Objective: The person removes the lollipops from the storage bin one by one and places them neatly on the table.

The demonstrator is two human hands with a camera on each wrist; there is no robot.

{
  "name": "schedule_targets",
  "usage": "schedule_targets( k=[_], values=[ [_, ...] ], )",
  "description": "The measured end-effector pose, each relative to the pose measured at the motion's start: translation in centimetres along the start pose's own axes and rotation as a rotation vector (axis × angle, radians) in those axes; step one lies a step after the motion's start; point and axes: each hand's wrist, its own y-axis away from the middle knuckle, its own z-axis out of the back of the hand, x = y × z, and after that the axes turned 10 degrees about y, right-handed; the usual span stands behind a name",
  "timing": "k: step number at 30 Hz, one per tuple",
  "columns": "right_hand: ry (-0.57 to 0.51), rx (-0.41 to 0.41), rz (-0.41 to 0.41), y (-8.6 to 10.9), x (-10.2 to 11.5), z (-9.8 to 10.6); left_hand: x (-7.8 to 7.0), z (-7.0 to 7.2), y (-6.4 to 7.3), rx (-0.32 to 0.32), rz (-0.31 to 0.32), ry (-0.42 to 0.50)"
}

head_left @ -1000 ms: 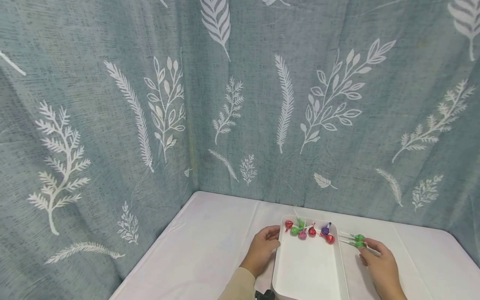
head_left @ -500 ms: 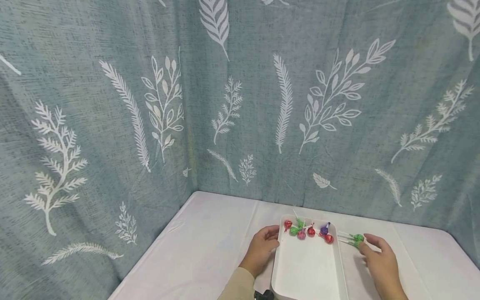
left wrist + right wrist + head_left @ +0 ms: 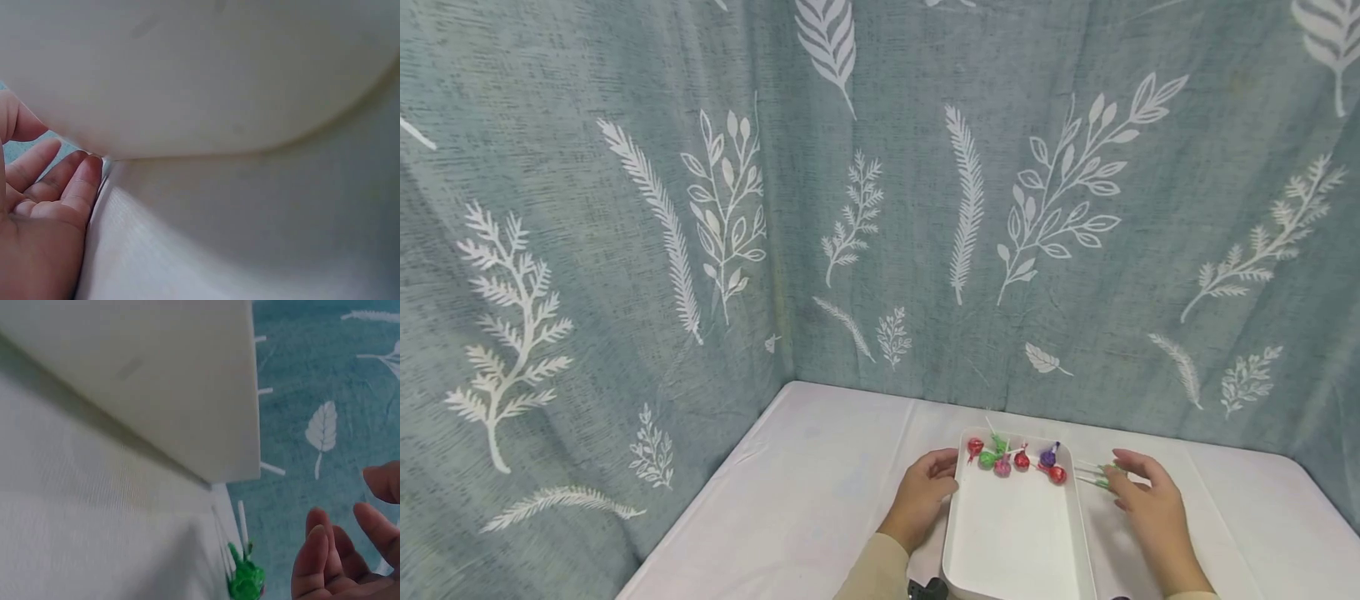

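Note:
My left hand (image 3: 925, 498) rests against the left side of a white tray (image 3: 1015, 533). In the left wrist view its fingertips (image 3: 92, 164) touch the tray's edge, with a gap between thumb and fingers. Just right of the tray lie green-wrapped lollipops (image 3: 1105, 482), their white sticks toward the tray wall. My right hand (image 3: 1153, 500) is over them, partly hiding their heads. In the right wrist view, thumb and fingers stand apart with nothing between them, beside a green lollipop (image 3: 245, 578).
Inside the tray's far end lie wrapped lollipops, among them a purple one (image 3: 1048, 457), a pink one (image 3: 1002, 468), a red one (image 3: 1057, 475) and a green one (image 3: 987, 460). The table (image 3: 820, 500) meets a teal leaf-patterned curtain (image 3: 917, 208).
My right hand has come away from the green lollipops its fingertips were touching and has shifted up and left over them. The left hand stays at the tray.

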Motion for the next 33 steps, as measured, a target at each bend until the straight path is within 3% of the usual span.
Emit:
schedule_targets(
  k=[10, 22, 33],
  values=[
    [-0.004, 0.068, 0.047, 0.4, 2.4, -0.9, -0.1, -0.1, 0.0, -0.003, -0.007, -0.007],
    [0.008, 0.091, 0.110, 0.0, 4.4, -1.3, 0.2, -0.1, -0.2, -0.008, 0.005, 0.000],
    [-0.001, 0.161, 0.125, 0.6, 6.3, -3.8, -0.2, -0.3, 0.0, -0.019, 0.000, -0.008]
  ],
)
